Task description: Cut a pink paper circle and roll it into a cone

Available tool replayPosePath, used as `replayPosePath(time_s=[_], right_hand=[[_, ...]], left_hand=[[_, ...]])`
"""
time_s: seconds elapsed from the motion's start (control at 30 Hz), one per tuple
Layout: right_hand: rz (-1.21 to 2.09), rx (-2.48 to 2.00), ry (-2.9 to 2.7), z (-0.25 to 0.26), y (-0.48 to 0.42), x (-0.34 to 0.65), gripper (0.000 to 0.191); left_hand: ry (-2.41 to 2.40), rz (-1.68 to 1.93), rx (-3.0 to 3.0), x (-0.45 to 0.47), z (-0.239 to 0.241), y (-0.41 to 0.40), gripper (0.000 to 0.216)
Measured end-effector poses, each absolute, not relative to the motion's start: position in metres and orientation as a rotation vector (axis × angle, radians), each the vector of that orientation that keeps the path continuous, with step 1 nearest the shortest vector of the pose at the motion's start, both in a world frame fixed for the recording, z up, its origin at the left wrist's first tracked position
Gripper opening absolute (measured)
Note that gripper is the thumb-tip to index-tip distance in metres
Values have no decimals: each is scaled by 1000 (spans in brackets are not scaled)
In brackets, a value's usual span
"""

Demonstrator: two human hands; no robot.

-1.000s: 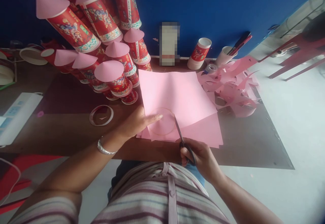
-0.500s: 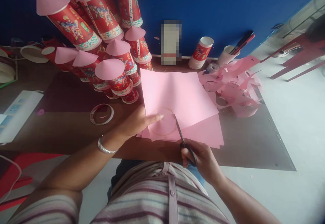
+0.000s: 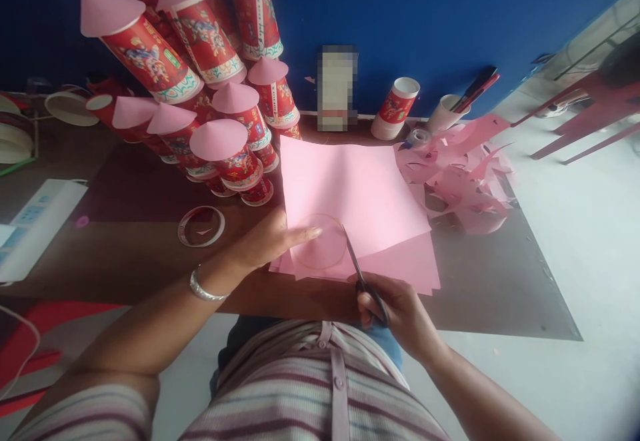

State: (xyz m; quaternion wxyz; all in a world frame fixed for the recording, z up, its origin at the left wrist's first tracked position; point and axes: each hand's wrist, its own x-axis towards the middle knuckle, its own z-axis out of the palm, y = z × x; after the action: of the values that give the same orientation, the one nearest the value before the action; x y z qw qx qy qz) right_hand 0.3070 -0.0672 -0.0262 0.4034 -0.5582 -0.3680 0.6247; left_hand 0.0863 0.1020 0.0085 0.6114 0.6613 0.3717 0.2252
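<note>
My left hand point(image 3: 275, 238) grips the left edge of a pink paper sheet point(image 3: 360, 188), thumb on top and fingers hidden beneath. A drawn circle point(image 3: 333, 244) marks the sheet's near left corner, partly under my thumb. Black-handled scissors point(image 3: 356, 258) are in my right hand point(image 3: 393, 301), with fingers wrapped round the handles. Their blades point away from me and meet the paper at the circle's right edge. More pink sheets point(image 3: 405, 271) lie below the top one on the dark table.
Stacked red paper cups point(image 3: 150, 58) with pink cones stand at the back left. A tape roll point(image 3: 201, 226) lies left of my hand. Pink paper scraps point(image 3: 470, 174) heap on the right, near a pen cup point(image 3: 445, 111) and a red cup point(image 3: 397, 104). A white power strip point(image 3: 43, 224) sits far left.
The view has shifted slightly, so the surroundings appear a little lower. Both hands keep nearly the same place on the paper and scissors.
</note>
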Motion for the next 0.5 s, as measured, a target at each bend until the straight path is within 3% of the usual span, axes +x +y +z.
replayPosePath(time_s=[0.3,0.5], right_hand=[[1594,-1377,-917,-24,-66,308,48],[1571,-1382,-960,-26,-67,309,45]], left_hand=[[793,495,1586,87,10,104,69],[796,477,1579,86,8,106,63]])
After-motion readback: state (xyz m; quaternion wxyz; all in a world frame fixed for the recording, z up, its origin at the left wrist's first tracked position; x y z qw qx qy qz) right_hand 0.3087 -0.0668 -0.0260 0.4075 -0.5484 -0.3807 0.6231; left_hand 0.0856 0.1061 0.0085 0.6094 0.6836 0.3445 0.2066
